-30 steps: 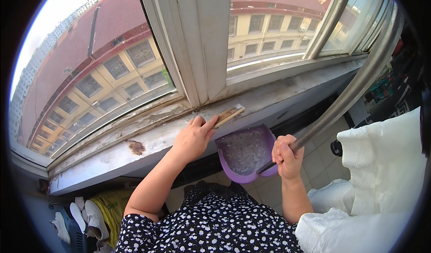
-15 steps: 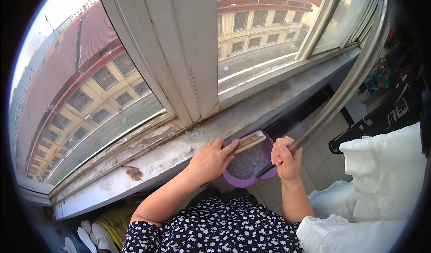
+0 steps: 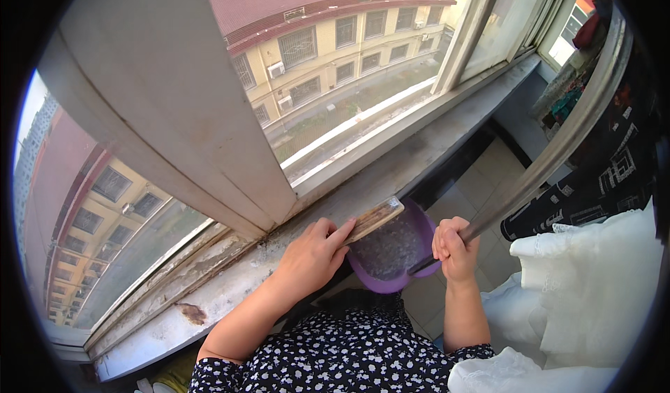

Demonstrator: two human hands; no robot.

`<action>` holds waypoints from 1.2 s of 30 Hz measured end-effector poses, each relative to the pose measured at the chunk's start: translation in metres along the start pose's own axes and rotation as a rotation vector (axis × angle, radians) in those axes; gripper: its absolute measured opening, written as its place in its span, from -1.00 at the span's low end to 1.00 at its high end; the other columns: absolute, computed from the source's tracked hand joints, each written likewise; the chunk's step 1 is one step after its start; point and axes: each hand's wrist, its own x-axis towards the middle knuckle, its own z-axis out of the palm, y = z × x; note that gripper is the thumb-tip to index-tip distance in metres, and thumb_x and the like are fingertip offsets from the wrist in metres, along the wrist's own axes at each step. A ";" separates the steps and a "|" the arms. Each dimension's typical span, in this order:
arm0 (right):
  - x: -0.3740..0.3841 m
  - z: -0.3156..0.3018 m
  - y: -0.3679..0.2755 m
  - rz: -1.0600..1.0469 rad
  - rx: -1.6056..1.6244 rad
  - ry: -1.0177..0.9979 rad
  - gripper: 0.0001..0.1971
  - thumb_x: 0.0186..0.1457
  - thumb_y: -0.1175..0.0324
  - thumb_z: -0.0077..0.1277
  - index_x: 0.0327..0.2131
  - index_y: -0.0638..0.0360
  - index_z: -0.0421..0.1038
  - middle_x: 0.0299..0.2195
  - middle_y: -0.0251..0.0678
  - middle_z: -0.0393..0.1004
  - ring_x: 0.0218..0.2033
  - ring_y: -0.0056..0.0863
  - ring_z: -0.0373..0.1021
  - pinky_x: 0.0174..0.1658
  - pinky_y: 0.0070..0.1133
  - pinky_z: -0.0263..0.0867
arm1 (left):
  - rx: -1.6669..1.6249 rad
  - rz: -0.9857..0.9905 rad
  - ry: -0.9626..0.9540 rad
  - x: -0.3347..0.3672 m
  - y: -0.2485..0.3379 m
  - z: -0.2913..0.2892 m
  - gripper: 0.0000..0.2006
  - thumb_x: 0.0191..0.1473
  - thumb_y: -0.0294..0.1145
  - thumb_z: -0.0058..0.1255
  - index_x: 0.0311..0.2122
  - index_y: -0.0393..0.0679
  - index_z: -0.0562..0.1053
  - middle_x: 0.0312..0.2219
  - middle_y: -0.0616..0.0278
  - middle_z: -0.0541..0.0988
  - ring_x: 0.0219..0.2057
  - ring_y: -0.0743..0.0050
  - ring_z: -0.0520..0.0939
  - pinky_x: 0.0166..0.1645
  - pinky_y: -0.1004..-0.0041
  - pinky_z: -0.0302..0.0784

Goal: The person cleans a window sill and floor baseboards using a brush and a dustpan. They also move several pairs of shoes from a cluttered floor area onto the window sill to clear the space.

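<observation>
My left hand (image 3: 315,255) grips the near end of a flat wooden-looking bar (image 3: 375,221). The bar has a pale rim and a light far tip, and it slants up to the right across the sill's edge and the far side of a purple basin (image 3: 382,285). Cloudy, bubbly water (image 3: 389,248) fills the basin. To its right, my right hand (image 3: 456,248) is closed round a long grey metal pole (image 3: 520,197). The pole's dark lower end overlaps the basin's near right rim; whether it touches is unclear. My fingers partly hide the bar.
A worn white windowsill (image 3: 237,278) with chipped, stained patches runs diagonally below the window frame (image 3: 188,107). White lace-edged cloth (image 3: 593,274) hangs at the right, with dark patterned fabric (image 3: 593,187) behind it. Tiled floor (image 3: 481,173) lies below. Buildings stand outside.
The view has swung right, so the window frame sits farther left. My left hand and the bar have shifted left relative to the basin. My right hand keeps its grip on the pole.
</observation>
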 end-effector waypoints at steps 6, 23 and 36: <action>0.042 -0.065 0.003 0.001 0.027 -0.030 -0.70 0.10 0.35 -0.10 -0.67 0.13 0.14 -0.77 -0.48 0.12 -0.80 -0.75 0.00 -0.75 -0.75 0.05 | 0.033 0.000 0.017 0.051 0.026 0.028 -0.58 -0.04 -0.43 0.02 0.00 -0.01 0.38 -0.36 0.08 0.40 -0.37 0.12 0.48 -0.31 0.29 0.44; 0.161 -0.258 -0.001 -0.037 -0.070 -0.033 -0.73 0.10 0.40 -0.13 -0.65 0.12 0.13 -0.76 -0.48 0.12 -0.78 -0.75 0.01 -0.72 -0.74 0.05 | 0.186 -0.045 0.154 0.257 0.091 0.112 -0.56 -0.09 -0.51 0.00 0.00 -0.10 0.36 -0.34 0.13 0.38 -0.33 0.19 0.48 -0.29 0.34 0.48; 0.216 -0.282 0.000 -0.052 -0.042 0.195 -0.72 0.12 0.35 -0.10 -0.64 0.15 0.17 -0.75 -0.47 0.15 -0.79 -0.78 0.05 -0.74 -0.76 0.02 | 0.101 0.205 -0.006 0.349 0.110 0.136 -0.59 -0.05 -0.41 -0.02 -0.01 -0.11 0.36 -0.36 0.12 0.39 -0.32 0.21 0.49 -0.34 0.35 0.50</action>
